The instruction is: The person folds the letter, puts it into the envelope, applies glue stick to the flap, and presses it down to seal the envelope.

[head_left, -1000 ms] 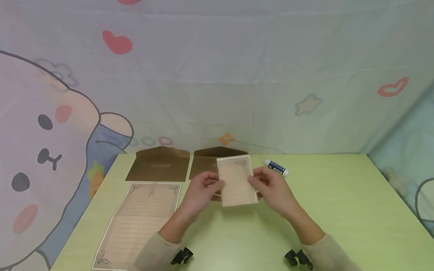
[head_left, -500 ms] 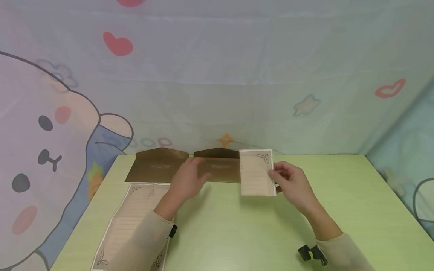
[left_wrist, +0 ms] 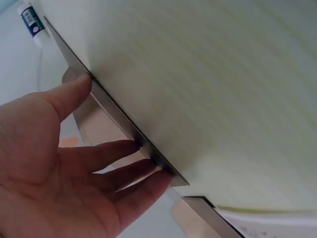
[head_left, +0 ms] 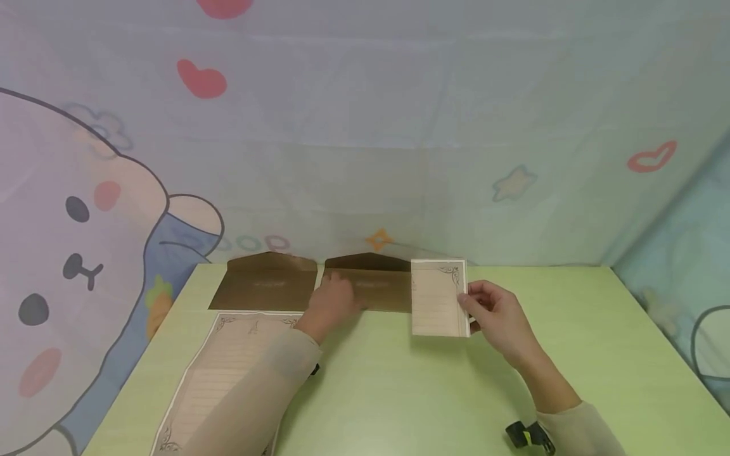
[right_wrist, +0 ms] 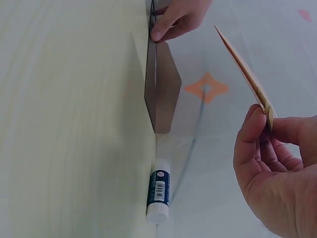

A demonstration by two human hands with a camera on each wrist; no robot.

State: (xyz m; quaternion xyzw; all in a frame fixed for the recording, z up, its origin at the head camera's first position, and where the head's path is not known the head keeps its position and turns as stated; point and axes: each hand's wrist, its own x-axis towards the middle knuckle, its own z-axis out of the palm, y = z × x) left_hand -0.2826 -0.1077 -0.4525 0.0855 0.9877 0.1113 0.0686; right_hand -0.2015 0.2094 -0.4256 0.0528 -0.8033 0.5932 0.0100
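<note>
My right hand [head_left: 502, 323] pinches a folded sheet of letter paper [head_left: 438, 301] by its right edge, held up above the table. In the right wrist view the folded paper [right_wrist: 245, 72] is nearly edge-on between thumb and fingers. My left hand [head_left: 332, 307], slightly blurred, touches the left part of a brown envelope [head_left: 384, 292] whose flap is raised. In the left wrist view, the thumb and fingertips of this hand [left_wrist: 59, 158] lie spread along the envelope [left_wrist: 119, 114]. The folded paper hides the envelope's right end in the head view.
A second brown envelope [head_left: 265, 288] lies at the back left of the table [head_left: 365, 392]. In front of it is an unfolded lined letter sheet [head_left: 228, 361], partly under the left sleeve. A glue stick [right_wrist: 158, 191] lies by the printed backdrop [head_left: 365, 126].
My left hand has let go of the folded paper and moved left to the envelope. My right hand has carried the paper rightward, which now hides the glue stick in the head view.
</note>
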